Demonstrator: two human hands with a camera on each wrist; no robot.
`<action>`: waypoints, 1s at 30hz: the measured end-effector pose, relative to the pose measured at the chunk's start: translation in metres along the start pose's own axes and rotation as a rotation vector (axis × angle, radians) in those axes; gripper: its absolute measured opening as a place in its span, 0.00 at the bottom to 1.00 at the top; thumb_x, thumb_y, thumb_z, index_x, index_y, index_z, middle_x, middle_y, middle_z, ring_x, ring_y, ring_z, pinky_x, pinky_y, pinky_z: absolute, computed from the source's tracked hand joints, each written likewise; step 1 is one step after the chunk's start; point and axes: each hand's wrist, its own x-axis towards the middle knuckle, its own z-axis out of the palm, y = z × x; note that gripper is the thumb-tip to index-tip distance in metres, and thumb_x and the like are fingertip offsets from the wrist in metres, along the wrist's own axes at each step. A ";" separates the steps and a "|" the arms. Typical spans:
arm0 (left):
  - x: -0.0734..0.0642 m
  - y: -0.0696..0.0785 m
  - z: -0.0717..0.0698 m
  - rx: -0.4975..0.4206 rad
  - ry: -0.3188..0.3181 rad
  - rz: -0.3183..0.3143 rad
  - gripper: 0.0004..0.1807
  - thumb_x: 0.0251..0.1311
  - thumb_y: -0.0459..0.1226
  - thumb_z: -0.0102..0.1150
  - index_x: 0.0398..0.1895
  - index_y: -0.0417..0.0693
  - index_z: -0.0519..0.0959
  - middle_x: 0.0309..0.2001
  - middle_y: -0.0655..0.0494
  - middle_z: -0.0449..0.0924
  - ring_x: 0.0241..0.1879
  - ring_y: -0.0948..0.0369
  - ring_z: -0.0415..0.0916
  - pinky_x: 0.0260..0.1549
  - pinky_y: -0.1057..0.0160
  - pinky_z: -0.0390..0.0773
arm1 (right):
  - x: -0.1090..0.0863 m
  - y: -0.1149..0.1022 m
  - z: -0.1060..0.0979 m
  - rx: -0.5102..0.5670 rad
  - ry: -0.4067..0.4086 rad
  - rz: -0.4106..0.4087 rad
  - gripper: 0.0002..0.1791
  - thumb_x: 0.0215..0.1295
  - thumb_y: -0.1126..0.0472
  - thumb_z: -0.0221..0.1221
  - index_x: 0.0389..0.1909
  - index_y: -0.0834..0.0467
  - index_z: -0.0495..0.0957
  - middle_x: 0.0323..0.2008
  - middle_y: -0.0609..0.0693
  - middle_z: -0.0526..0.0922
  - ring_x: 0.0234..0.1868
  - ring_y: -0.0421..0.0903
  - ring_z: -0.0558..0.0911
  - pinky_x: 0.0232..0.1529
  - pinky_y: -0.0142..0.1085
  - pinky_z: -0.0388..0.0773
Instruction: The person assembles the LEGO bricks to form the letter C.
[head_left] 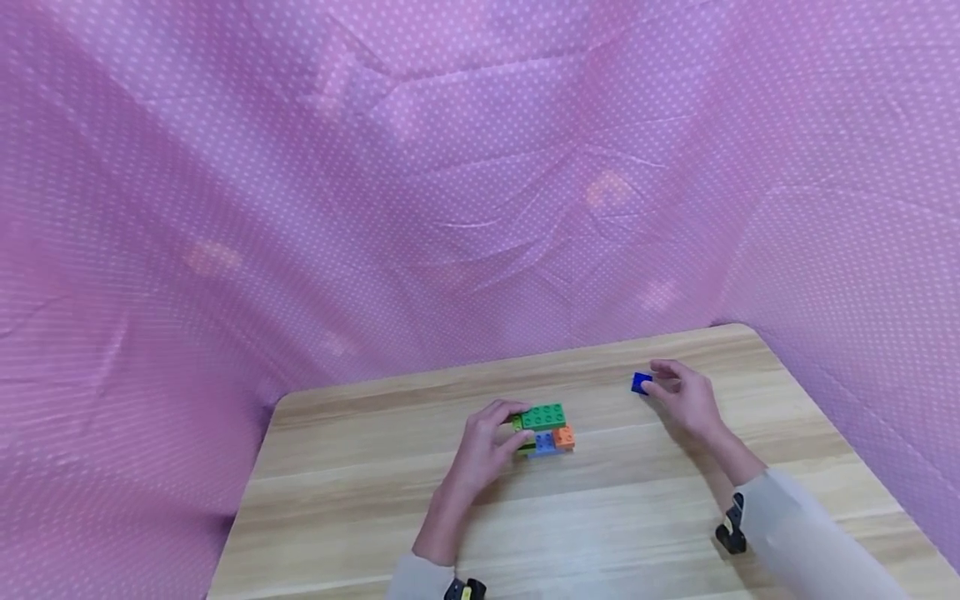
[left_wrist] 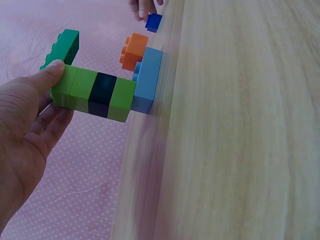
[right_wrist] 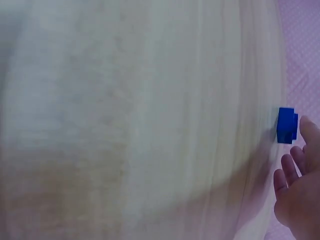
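My left hand (head_left: 480, 450) grips the upper end of a toy brick build, its thumb on the topmost lime brick (left_wrist: 62, 87) in the left wrist view. Lime bricks with one dark brick (left_wrist: 102, 95) between them form a column on a light blue brick (left_wrist: 148, 80). A green brick (head_left: 543, 416) juts out at the column's top, and an orange brick (head_left: 563, 437) sits on the light blue one's far end. Over to the right, a small dark blue brick (head_left: 641, 382) stands on the table. My right hand (head_left: 692, 404) is beside it, fingers loosely spread, fingertips right at the brick.
The wood-grain table (head_left: 360, 500) runs under both hands, with its far edge close behind the blue brick. Pink dotted cloth (head_left: 480, 167) hangs around the back and sides. Each wrist carries a black strap-on device (head_left: 731, 529).
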 end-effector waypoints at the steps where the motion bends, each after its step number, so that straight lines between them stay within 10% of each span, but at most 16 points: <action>1: 0.000 -0.001 0.000 -0.008 0.000 0.008 0.20 0.66 0.37 0.72 0.61 0.49 0.83 0.57 0.57 0.85 0.56 0.60 0.83 0.57 0.55 0.85 | 0.001 0.002 0.000 -0.001 0.002 -0.004 0.25 0.73 0.61 0.67 0.65 0.70 0.77 0.58 0.69 0.83 0.56 0.67 0.84 0.55 0.47 0.86; 6: 0.000 -0.003 0.001 -0.014 0.002 0.026 0.20 0.66 0.38 0.72 0.61 0.51 0.83 0.57 0.57 0.85 0.55 0.60 0.83 0.56 0.54 0.86 | 0.003 0.010 0.002 -0.022 -0.005 -0.041 0.25 0.69 0.63 0.71 0.63 0.69 0.79 0.55 0.68 0.85 0.50 0.64 0.87 0.47 0.27 0.83; 14: 0.001 -0.003 -0.001 0.013 0.007 0.036 0.20 0.67 0.39 0.72 0.61 0.52 0.83 0.57 0.58 0.85 0.56 0.62 0.83 0.57 0.60 0.85 | 0.007 0.011 0.007 -0.088 -0.026 -0.057 0.24 0.67 0.65 0.72 0.62 0.67 0.81 0.57 0.67 0.85 0.56 0.67 0.84 0.58 0.61 0.81; 19: 0.001 -0.002 -0.001 0.004 -0.005 -0.007 0.20 0.66 0.38 0.72 0.61 0.52 0.83 0.57 0.59 0.85 0.56 0.62 0.82 0.58 0.59 0.84 | 0.008 0.007 0.008 -0.055 -0.052 -0.096 0.23 0.67 0.68 0.71 0.61 0.68 0.81 0.56 0.69 0.85 0.51 0.66 0.86 0.53 0.48 0.87; 30: 0.001 -0.003 0.000 0.000 -0.004 0.001 0.20 0.67 0.39 0.72 0.61 0.53 0.83 0.55 0.60 0.85 0.55 0.63 0.82 0.56 0.57 0.85 | -0.012 -0.051 0.022 0.115 -0.364 -0.213 0.22 0.67 0.71 0.68 0.62 0.68 0.79 0.56 0.63 0.81 0.51 0.59 0.86 0.53 0.37 0.87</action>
